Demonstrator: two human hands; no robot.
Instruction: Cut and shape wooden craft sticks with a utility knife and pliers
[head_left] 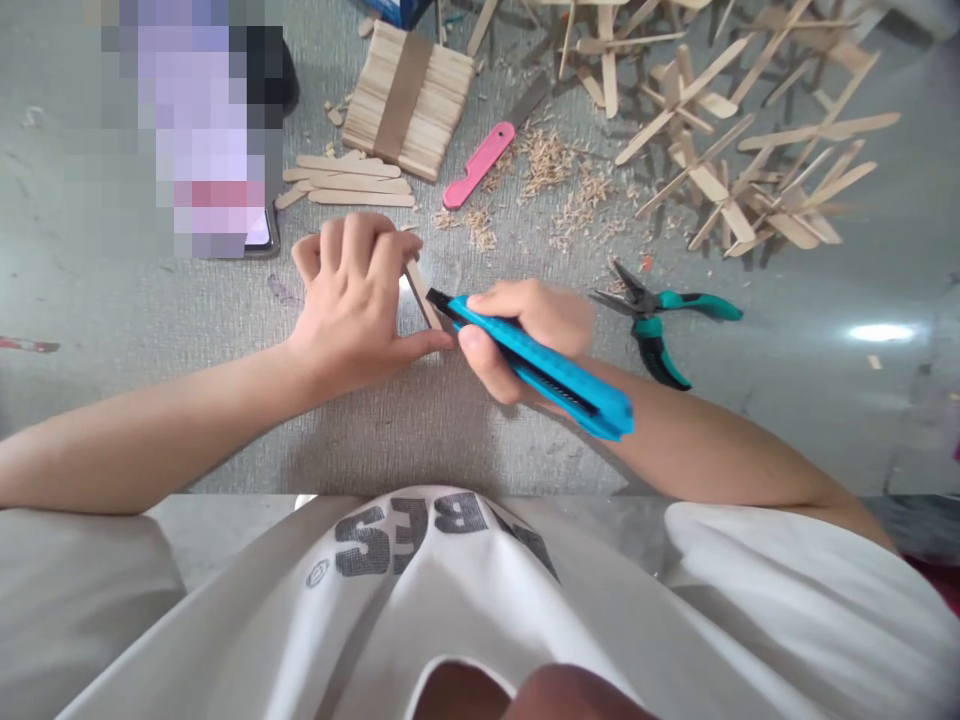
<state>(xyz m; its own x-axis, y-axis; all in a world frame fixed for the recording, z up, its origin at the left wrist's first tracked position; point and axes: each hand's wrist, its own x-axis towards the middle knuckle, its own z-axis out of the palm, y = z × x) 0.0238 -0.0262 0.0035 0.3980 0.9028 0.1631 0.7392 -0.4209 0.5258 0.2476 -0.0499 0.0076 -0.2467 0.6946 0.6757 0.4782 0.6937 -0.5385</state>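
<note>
My left hand (358,300) presses down on a wooden craft stick (421,292), fingers curled over it and the thumb along its near side. My right hand (525,335) is wrapped round a blue utility knife (547,370), whose dark tip touches the stick close to my left thumb. Both hands rest on a grey textured mat (420,420).
A banded bundle of craft sticks (409,100) and loose sticks (349,180) lie at the back. Beside them lie a pink knife (480,163) and wood shavings (555,180). Glued stick assemblies (757,150) fill the back right. Teal-handled pliers (660,320) lie right of my right hand. A phone (259,235) lies at the left.
</note>
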